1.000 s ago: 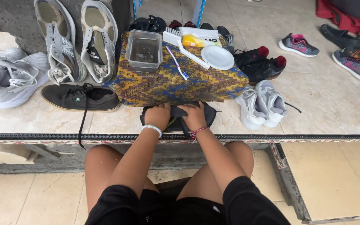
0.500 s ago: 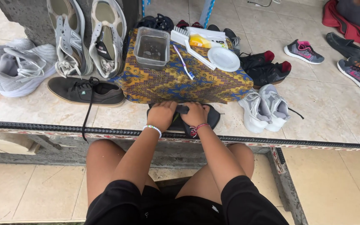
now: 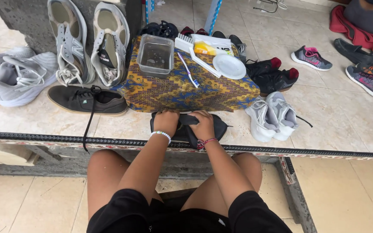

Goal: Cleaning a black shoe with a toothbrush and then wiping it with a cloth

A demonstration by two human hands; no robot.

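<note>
Black shoe (image 3: 195, 129) down on the pale tiled ledge (image 3: 333, 129), right at the near edge, just in front of the cloth-covered box. Left hand (image 3: 166, 123) clamped over its left end, fingers curled down onto the dark upper, beaded white bracelet (image 3: 160, 134) at the wrist. Right hand (image 3: 203, 125) gripping the middle of the same shoe, fingers wrapped over the top, red cord bracelet (image 3: 208, 141) below. Both hands closed on the shoe, close together, nearly touching.

Behind them, a batik cloth (image 3: 178, 90) in yellow and blue draped over the box. On top: clear plastic tub (image 3: 155, 55) at the left, toothbrush (image 3: 188, 71) lying beside it, white scrub brush (image 3: 195, 51) angled across, white round lid (image 3: 229, 66) at the right, yellow-and-white pouch (image 3: 212, 45) at the back.

Left of the box, a black lace-up sneaker (image 3: 87, 100) flat on the ledge, one lace trailing over the edge. Two grey trainers (image 3: 89, 41) propped against the stone wall, a pale grey pair (image 3: 16, 77) further left. Right of the box, a white pair (image 3: 273, 114) side by side, a black and red pair (image 3: 273, 73) behind them. Pink and grey sneaker (image 3: 311, 57) alone on the floor beyond, well apart
</note>
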